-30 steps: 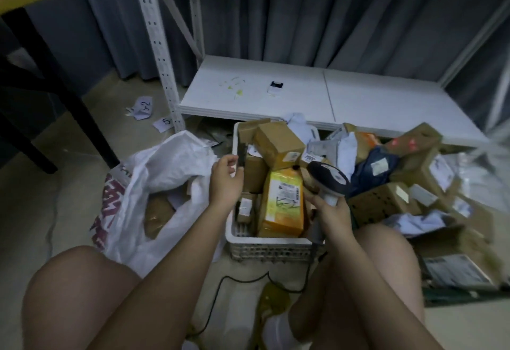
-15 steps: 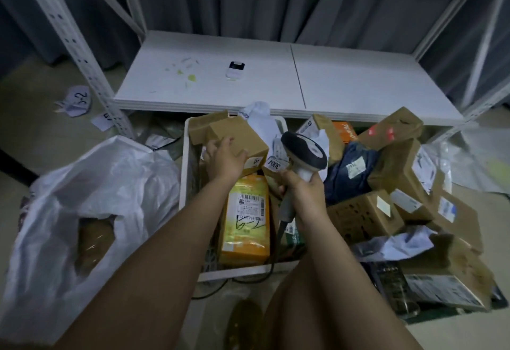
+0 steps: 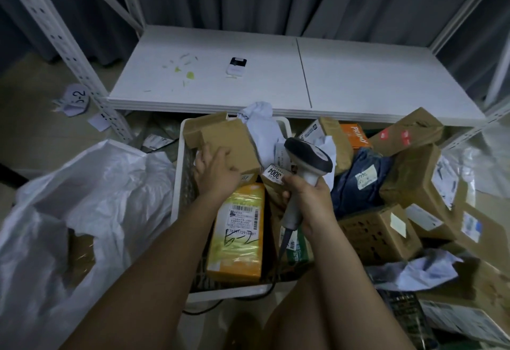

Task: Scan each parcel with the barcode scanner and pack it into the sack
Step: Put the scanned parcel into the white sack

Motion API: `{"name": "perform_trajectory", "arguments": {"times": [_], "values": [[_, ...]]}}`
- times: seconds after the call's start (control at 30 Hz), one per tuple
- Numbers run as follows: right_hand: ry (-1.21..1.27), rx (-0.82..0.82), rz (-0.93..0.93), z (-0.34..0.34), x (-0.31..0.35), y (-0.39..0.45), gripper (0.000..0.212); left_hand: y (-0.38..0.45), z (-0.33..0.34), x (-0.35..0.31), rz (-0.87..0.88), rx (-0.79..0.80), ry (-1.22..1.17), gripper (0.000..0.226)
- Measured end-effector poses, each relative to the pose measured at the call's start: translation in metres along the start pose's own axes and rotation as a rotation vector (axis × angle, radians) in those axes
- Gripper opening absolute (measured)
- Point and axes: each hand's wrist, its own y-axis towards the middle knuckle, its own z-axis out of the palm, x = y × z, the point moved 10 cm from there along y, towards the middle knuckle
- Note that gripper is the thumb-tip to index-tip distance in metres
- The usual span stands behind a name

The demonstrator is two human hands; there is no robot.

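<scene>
Gripping brown box [image 3: 230,142] w/ your left hand [image 3: 218,173], fingers curled on its near edge; right hand [image 3: 309,197] holds scanner [image 3: 307,167] just right of it, sack [image 3: 82,197] lies left.

Barcode scanner [image 3: 309,156]: one. White sack [image 3: 82,211]: one. White basket [image 3: 179,184]: one. Yellow parcel [image 3: 237,233]: one. Dark blue soft parcel [image 3: 356,181]: one. Brown cardboard parcels: ten or so, heaped, exact count unclear. Hands: two, left hand [image 3: 218,170], right hand [image 3: 309,200].
</scene>
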Motion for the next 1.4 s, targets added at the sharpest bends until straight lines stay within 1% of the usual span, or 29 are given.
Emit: {"name": "perform_trajectory", "arguments": {"times": [0.07,0.13,0.27,0.37,0.47,0.6,0.67,0.77,0.83,0.87,0.93,1.0,1.03,1.1,1.17,1.27,1.33,1.37,1.4], "values": [[0.011,-0.004,0.015,-0.001,0.000,0.000,0.018,-0.003,-0.007,0.002,-0.012,-0.042,0.041,0.042],[0.023,-0.007,0.023,-0.002,-0.001,-0.003,0.019,-0.002,-0.009,-0.003,-0.016,-0.042,0.078,0.040],[0.048,0.008,0.035,-0.003,-0.003,-0.009,0.018,0.004,-0.002,-0.011,-0.125,0.041,0.155,0.083],[0.032,0.016,0.050,-0.005,-0.008,-0.011,0.021,0.001,0.000,-0.015,-0.226,0.085,0.148,0.097],[0.003,0.020,0.063,-0.006,-0.012,-0.012,0.024,-0.001,-0.001,-0.010,-0.292,0.131,0.138,0.100],[-0.028,0.033,0.062,-0.007,-0.014,-0.014,0.017,-0.010,-0.013,0.008,-0.319,0.144,0.073,0.093],[-0.043,0.047,0.063,-0.006,-0.014,-0.016,0.018,-0.017,-0.023,0.018,-0.310,0.102,-0.030,0.092],[-0.054,0.062,0.060,-0.003,-0.013,-0.020,0.022,-0.028,-0.039,0.031,-0.271,0.033,-0.381,0.087],[-0.037,0.089,0.055,0.002,-0.013,-0.022,0.025,-0.040,-0.048,0.034,-0.241,0.030,-0.617,0.083],[-0.033,0.097,0.048,0.005,-0.011,-0.024,0.025,-0.047,-0.050,0.035,-0.234,0.043,-0.737,0.077],[-0.016,0.113,0.015,0.013,-0.006,-0.030,0.028,-0.064,-0.054,0.033,-0.240,0.094,-0.954,0.053],[0.020,0.119,-0.020,0.020,-0.001,-0.038,0.025,-0.085,-0.055,0.028,-0.272,0.182,-1.167,0.032],[0.036,0.116,-0.037,0.024,0.001,-0.041,0.024,-0.096,-0.055,0.025,-0.286,0.237,-1.252,0.030],[0.036,0.108,-0.077,0.033,0.004,-0.049,0.031,-0.111,-0.054,0.025,-0.298,0.340,-1.390,0.038],[0.042,0.117,-0.056,0.045,0.001,-0.058,0.048,-0.123,-0.055,0.026,-0.300,0.424,-1.499,0.044],[0.041,0.145,-0.057,0.066,0.001,-0.076,0.054,-0.140,-0.060,0.030,-0.287,0.500,-1.539,0.050],[0.016,0.143,-0.049,0.073,-0.002,-0.086,0.067,-0.146,-0.067,0.037,-0.285,0.491,-1.521,0.049],[0.003,0.141,-0.044,0.075,-0.003,-0.089,0.069,-0.146,-0.073,0.043,-0.281,0.454,-1.504,0.046],[-0.011,0.136,-0.046,0.076,-0.003,-0.093,0.067,-0.144,-0.081,0.052,-0.274,0.392,-1.475,0.042]]}}
